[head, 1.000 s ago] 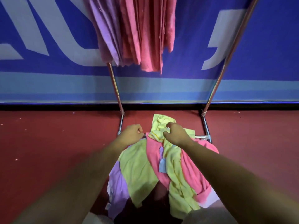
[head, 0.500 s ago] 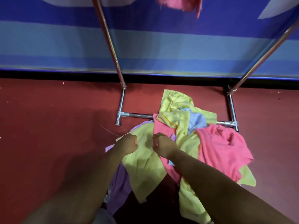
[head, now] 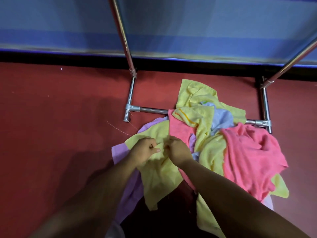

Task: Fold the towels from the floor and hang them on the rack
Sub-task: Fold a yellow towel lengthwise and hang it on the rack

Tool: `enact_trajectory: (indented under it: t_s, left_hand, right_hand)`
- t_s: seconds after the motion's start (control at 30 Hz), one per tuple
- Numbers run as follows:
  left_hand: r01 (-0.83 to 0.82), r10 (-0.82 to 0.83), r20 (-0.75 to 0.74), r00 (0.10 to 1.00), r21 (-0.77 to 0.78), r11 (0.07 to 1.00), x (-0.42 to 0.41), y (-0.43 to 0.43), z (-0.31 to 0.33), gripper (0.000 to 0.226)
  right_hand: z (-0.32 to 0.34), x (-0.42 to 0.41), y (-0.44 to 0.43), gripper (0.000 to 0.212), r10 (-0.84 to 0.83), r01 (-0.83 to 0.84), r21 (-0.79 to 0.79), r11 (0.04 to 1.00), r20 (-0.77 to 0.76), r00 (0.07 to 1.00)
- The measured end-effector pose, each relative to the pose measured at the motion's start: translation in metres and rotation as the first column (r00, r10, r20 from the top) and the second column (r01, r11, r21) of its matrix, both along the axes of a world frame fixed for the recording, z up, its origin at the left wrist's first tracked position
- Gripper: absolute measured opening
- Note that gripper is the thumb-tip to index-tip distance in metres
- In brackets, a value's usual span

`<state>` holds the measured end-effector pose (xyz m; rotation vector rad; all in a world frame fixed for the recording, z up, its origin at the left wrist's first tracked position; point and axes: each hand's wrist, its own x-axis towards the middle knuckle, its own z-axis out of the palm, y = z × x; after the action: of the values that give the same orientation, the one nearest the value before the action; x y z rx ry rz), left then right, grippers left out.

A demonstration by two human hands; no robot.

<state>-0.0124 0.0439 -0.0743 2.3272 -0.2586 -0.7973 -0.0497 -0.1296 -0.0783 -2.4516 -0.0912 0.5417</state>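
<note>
Drawn nearer each other than half a second ago, now almost touching at mid-frame: left hand and right hand, fingers curled, each pinching the upper edge of the yellow towel. Lying atop a heap of towels on the red floor, centre to right, across the base bar of the rack.

left hand + right hand: pinch yellow towel | rack: just behind
</note>
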Motion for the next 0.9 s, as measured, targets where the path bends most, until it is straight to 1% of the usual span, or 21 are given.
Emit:
enact_trajectory:
  t_s: [0.03, 0.1, 0.17, 0.23, 0.3, 0.37, 0.43, 0.53, 0.57, 0.63, 0.67, 0.7, 0.77, 0.8, 0.83, 0.9]
  left_hand:
    - [-0.032, 0.031, -0.03, 0.999, -0.039, 0.999, 0.008, -0.002, 0.01, 0.042]
    - [-0.092, 0.08, -0.102, 0.992, -0.116, 0.989, 0.024, -0.007, 0.038, 0.039]
    - [-0.121, 0.098, -0.119, 0.988, -0.199, 0.973, 0.037, -0.011, 0.069, 0.033]
    - [-0.126, 0.098, -0.115, 0.989, -0.273, 0.954, 0.044, -0.015, 0.106, 0.026]
    - [-0.135, 0.106, -0.104, 0.989, -0.326, 0.936, 0.047, -0.021, 0.144, 0.025]
    - [-0.128, 0.116, -0.056, 0.992, -0.379, 0.917, 0.043, -0.027, 0.184, 0.024]
    - [-0.109, 0.121, -0.001, 0.993, -0.441, 0.891, 0.034, -0.037, 0.23, 0.023]
    - [-0.089, 0.176, 0.14, 0.974, -0.477, 0.874, 0.017, -0.046, 0.297, 0.026]
    - [-0.091, 0.201, 0.166, 0.965, -0.507, 0.857, 0.01, -0.048, 0.318, 0.025]
    - [-0.098, 0.234, 0.165, 0.958, -0.578, 0.81, -0.006, -0.048, 0.358, 0.025]
    - [-0.091, 0.228, 0.169, 0.959, -0.579, 0.81, -0.015, -0.047, 0.375, 0.024]
    - [-0.066, 0.198, 0.188, 0.962, -0.541, 0.838, -0.026, -0.044, 0.392, 0.024]
    - [0.004, 0.091, 0.228, 0.969, -0.385, 0.923, -0.047, -0.034, 0.413, 0.02]
    - [0.012, 0.065, 0.209, 0.976, -0.347, 0.938, -0.058, -0.028, 0.417, 0.019]
    - [-0.006, 0.069, 0.166, 0.984, -0.35, 0.937, -0.067, -0.023, 0.416, 0.019]
    - [-0.097, 0.114, 0.007, 0.993, -0.472, 0.876, -0.085, -0.019, 0.411, 0.017]
  right_hand:
    - [0.005, 0.003, -0.003, 0.017, -0.086, 0.086, 0.117, 0.989, 0.001, 0.996]
    - [0.028, 0.011, -0.007, 0.011, -0.317, 0.325, 0.304, 0.896, -0.076, 0.945]
    - [0.061, 0.021, -0.015, 0.007, -0.435, 0.471, 0.38, 0.797, -0.182, 0.882]
    - [0.1, 0.03, -0.025, 0.01, -0.477, 0.529, 0.438, 0.727, -0.232, 0.848]
    - [0.147, 0.034, -0.035, 0.018, -0.491, 0.527, 0.5, 0.687, -0.215, 0.844]
    - [0.194, 0.029, -0.043, 0.023, -0.502, 0.494, 0.549, 0.674, -0.15, 0.852]
    - [0.24, 0.019, -0.048, 0.022, -0.508, 0.452, 0.579, 0.678, -0.076, 0.858]
    - [0.308, 0.0, -0.055, 0.019, -0.538, 0.406, 0.642, 0.65, 0.01, 0.843]
    - [0.334, -0.006, -0.055, 0.019, -0.55, 0.388, 0.661, 0.642, 0.044, 0.834]
    - [0.383, -0.019, -0.055, 0.018, -0.565, 0.33, 0.712, 0.62, 0.113, 0.817]
    - [0.405, -0.027, -0.054, 0.019, -0.571, 0.293, 0.732, 0.616, 0.157, 0.806]
    - [0.426, -0.036, -0.054, 0.021, -0.576, 0.255, 0.746, 0.615, 0.204, 0.791]
    - [0.458, -0.056, -0.055, 0.024, -0.587, 0.193, 0.772, 0.606, 0.27, 0.763]
    - [0.467, -0.066, -0.056, 0.023, -0.592, 0.176, 0.784, 0.595, 0.28, 0.755]
    - [0.471, -0.076, -0.058, 0.022, -0.6, 0.173, 0.794, 0.582, 0.276, 0.751]
    - [0.463, -0.093, -0.062, 0.021, -0.624, 0.203, 0.817, 0.54, 0.227, 0.748]
